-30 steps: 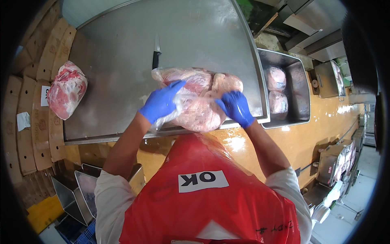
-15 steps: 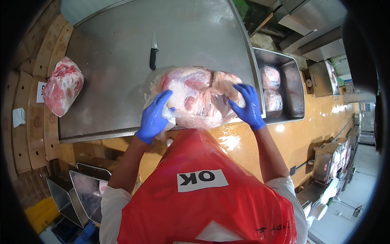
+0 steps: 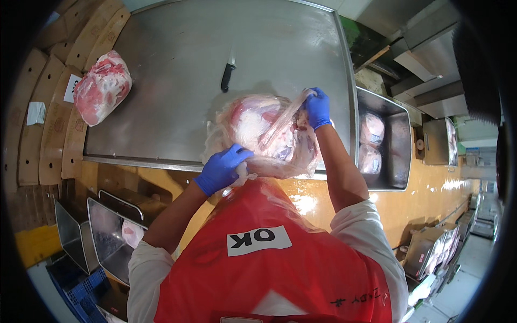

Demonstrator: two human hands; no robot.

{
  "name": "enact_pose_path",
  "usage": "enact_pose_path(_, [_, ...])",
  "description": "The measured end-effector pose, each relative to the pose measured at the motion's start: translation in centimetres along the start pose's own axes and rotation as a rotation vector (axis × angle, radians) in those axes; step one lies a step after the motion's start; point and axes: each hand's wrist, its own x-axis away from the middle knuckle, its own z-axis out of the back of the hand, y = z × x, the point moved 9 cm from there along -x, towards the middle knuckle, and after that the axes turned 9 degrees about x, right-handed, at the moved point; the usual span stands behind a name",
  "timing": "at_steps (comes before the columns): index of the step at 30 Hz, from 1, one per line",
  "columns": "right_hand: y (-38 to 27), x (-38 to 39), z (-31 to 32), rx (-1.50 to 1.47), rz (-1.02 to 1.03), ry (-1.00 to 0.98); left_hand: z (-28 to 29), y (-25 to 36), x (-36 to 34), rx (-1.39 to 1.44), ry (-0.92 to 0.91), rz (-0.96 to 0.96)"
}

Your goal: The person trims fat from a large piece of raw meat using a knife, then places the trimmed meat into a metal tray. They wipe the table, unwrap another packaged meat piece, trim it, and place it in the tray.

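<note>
A large raw cut of meat [image 3: 249,119], pink with white fat, lies in a clear plastic bag [image 3: 217,132] at the near edge of the steel table. My right hand [image 3: 318,109], in a blue glove, pinches a stretched fold of the bag at the meat's far right side. The left hand [image 3: 222,169], gloved alike, is closed on bunched plastic at the near left corner. Beyond the meat rests a black-handled knife [image 3: 226,78], its blade pointing away. Another bare cut of meat [image 3: 102,89] sits at the table's left edge.
Cardboard boxes [image 3: 51,132] line the left side. A steel tub [image 3: 396,145] with two bagged cuts stands against the table's right edge. Metal carts [image 3: 110,237] are at the lower left, beside a blue crate [image 3: 89,290]. More loaded carts [image 3: 431,253] stand at right.
My right hand has moved from the meat's side to farther away, drawing a fold of plastic up. My left hand has come nearer and rightward onto the bag's corner. The view has shifted slightly.
</note>
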Motion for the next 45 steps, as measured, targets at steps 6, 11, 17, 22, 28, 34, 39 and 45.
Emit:
enact_pose_path(6, [15.6,-11.5,9.4,0.658,0.283,0.103,-2.1,-4.0,1.4,-0.157,-0.172,0.131])
enact_pose_path(11, [14.2,-11.9,8.0,0.742,0.199,-0.15,2.3,-12.5,6.1,-0.294,-0.073,0.305])
enact_pose_path(17, [-6.8,1.0,8.2,0.285,0.279,-0.304,8.0,-7.8,3.4,-0.031,0.294,0.329])
enact_pose_path(22, [-12.1,8.6,-2.1,0.954,1.002,-0.457,5.9,0.4,-2.3,0.067,0.299,-0.065])
enact_pose_path(28, [-5.9,-2.0,-2.3,0.724,0.556,0.128,-2.6,-1.1,-2.2,0.064,-0.089,0.012])
enact_pose_path(34, [-0.1,-8.5,14.3,0.9,0.075,0.489,-3.0,-9.1,4.1,-0.013,-0.213,0.334])
enact_pose_path(39, [5.1,-5.7,15.5,0.567,-0.062,-0.141,2.7,-8.0,3.9,-0.054,0.196,0.239])
enact_pose_path(45, [0.7,1.8,10.5,0.802,0.164,0.056,1.7,3.4,-5.4,0.171,0.069,0.034])
